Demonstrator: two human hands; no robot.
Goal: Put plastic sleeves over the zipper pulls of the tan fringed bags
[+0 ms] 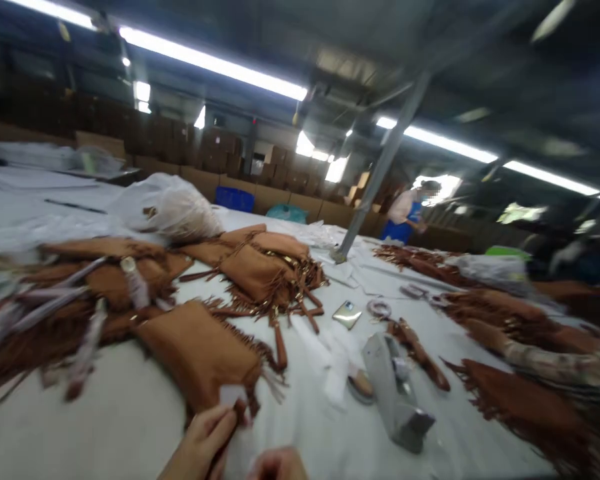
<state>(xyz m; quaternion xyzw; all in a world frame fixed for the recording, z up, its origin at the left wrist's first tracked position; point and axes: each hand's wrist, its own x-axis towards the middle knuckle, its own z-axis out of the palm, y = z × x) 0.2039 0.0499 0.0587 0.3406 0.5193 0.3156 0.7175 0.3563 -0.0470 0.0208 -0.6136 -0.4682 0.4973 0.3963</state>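
My left hand [203, 440] is closed in a pinch on a brown leather strap [240, 411] at the near edge. A small piece of white wrapping [234, 395] shows beside its fingertips. Just behind lies a brown fringed leather bag [197, 350], flat on the white table. My right hand [279, 463] is curled closed close by on the right, partly cut off by the bottom of the view. What its fingers hold, if anything, is blurred and hidden.
Piles of brown bags [260, 267] lie beyond. A grey tape dispenser [393, 390], a phone [347, 314] and a tape roll [379, 308] sit to the right. A co-worker's sleeve [560, 363] reaches over bags at right. A post [380, 173] rises at the table; another person [405, 212] stands behind.
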